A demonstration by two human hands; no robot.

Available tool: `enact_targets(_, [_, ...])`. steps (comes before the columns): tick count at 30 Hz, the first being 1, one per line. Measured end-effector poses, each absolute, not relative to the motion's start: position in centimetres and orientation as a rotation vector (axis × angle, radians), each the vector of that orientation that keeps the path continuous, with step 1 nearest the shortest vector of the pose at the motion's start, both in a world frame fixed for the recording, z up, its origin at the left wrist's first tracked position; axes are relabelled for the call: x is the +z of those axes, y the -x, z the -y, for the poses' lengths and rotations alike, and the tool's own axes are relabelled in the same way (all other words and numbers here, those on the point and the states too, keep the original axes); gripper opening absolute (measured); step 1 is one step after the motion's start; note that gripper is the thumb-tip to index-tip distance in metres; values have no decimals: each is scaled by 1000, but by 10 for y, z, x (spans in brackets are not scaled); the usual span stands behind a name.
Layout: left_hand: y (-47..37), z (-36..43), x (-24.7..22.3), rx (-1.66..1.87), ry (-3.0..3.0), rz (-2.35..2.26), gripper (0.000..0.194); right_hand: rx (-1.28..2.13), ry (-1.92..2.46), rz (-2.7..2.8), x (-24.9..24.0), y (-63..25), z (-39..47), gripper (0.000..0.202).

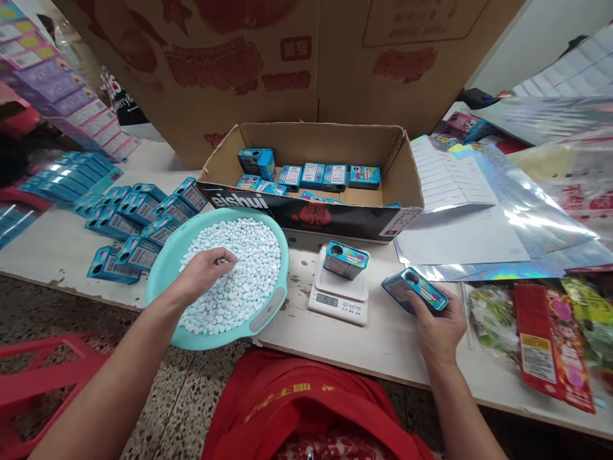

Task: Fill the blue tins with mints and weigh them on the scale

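Note:
My left hand (209, 276) is over the small white and pale-blue candies (249, 255) in a turquoise basin (159, 287). Its fingers are curled closed, and what they hold is hidden. In my right hand (438, 326) is a blue candy box (416, 291) with a round hole in its top, held just above the table at the right. Between the hands, a white digital scale (339, 309) carries another blue candy box (345, 260), which also has a round hole on top.
A cardboard carton (407, 191) behind the scale holds several blue boxes. More blue boxes (138, 253) stand left of the basin. Shiny sheets (479, 236) and red and green packets (536, 338) lie at the right. A red stool (48, 370) is at lower left.

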State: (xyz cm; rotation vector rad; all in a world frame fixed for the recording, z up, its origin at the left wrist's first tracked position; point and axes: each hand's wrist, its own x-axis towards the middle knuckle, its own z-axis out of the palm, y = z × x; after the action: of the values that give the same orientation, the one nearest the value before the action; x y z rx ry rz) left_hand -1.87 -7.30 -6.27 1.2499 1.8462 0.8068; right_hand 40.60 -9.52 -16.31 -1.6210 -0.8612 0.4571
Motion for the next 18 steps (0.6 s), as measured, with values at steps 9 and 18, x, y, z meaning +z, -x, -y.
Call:
enact_targets(9, [-98,16,-12,699,-1603,-1310,14,474,1642,851,-161,-404,95,55])
enact_targets(18, [-163,-9,-31,413,-2166,-1210,23,532,1615,844,-159,-404,95,54])
